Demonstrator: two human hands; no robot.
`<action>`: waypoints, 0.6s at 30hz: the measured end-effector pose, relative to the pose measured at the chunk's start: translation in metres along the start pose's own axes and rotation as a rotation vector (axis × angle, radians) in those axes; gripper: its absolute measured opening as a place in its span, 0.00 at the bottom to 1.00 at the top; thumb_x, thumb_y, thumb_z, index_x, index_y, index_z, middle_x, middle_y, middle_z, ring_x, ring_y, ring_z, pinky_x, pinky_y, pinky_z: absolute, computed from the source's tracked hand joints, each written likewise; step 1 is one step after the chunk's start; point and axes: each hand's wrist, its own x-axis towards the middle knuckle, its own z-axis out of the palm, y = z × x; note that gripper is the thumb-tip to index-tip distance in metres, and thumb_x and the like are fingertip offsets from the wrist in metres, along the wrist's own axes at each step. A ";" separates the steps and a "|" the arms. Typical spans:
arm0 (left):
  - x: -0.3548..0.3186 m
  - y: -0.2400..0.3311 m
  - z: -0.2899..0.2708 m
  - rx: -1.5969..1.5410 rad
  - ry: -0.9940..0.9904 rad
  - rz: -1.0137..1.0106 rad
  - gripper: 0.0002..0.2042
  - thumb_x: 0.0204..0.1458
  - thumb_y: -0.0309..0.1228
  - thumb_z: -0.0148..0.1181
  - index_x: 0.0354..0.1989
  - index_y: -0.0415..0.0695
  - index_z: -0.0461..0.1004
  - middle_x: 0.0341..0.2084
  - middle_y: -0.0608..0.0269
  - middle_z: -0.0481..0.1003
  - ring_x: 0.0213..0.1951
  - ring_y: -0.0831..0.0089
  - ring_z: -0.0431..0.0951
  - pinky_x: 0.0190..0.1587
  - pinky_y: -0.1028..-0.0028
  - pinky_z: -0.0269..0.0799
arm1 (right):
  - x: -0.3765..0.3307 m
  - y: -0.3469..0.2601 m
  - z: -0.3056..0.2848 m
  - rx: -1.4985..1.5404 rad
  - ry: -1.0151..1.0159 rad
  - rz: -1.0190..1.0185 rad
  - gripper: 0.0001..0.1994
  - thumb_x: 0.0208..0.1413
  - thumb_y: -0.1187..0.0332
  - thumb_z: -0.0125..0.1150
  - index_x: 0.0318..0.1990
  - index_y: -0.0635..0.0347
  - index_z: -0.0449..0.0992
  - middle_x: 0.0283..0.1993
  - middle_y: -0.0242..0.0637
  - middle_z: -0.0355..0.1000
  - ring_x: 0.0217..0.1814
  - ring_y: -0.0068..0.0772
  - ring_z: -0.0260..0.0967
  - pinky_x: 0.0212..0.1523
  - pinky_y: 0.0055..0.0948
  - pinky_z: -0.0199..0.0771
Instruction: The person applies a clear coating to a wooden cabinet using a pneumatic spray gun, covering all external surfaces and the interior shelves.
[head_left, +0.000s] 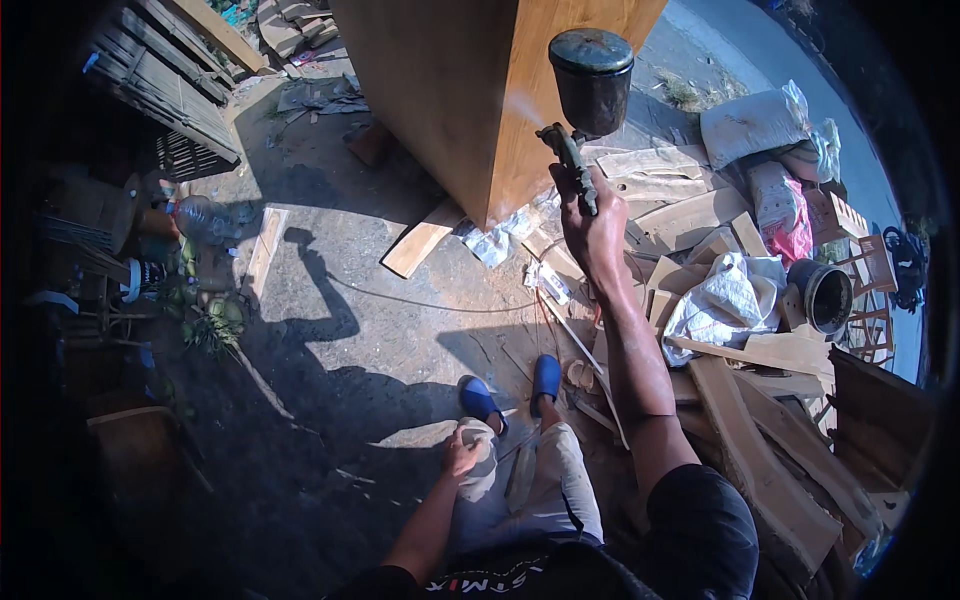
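My right hand (594, 222) is closed around a spray gun (570, 165), held out ahead at the end of my stretched arm. A dark, lidded paint cup (592, 85) stands on top of the gun. Pale mist leaves its nozzle toward the tall wooden panelled piece (520, 110), whose lit, varnished-looking side faces the gun. Low down, my left hand (461, 452) rests by the knee of my pale trousers (480, 475), thumb and fingers apart; part of its fingers is hard to make out.
A thin hose (430, 305) crosses the ground. To the right lie offcut boards (770, 455), a white sack (725, 300), a full white bag (755, 125) and a dark bucket (822, 297). Slatted wood (165, 85) and a clear plastic bottle (205, 218) are at left. A loose plank (422, 240) lies near the wooden piece's base.
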 end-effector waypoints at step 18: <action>-0.089 -0.057 -0.179 0.031 0.119 -0.321 0.35 0.51 0.48 0.65 0.64 0.43 0.66 0.56 0.39 0.74 0.58 0.46 0.75 0.61 0.56 0.69 | 0.134 -0.232 -0.133 -0.072 0.256 -0.215 0.08 0.58 0.69 0.59 0.38 0.64 0.76 0.29 0.59 0.73 0.37 0.63 0.75 0.33 0.44 0.74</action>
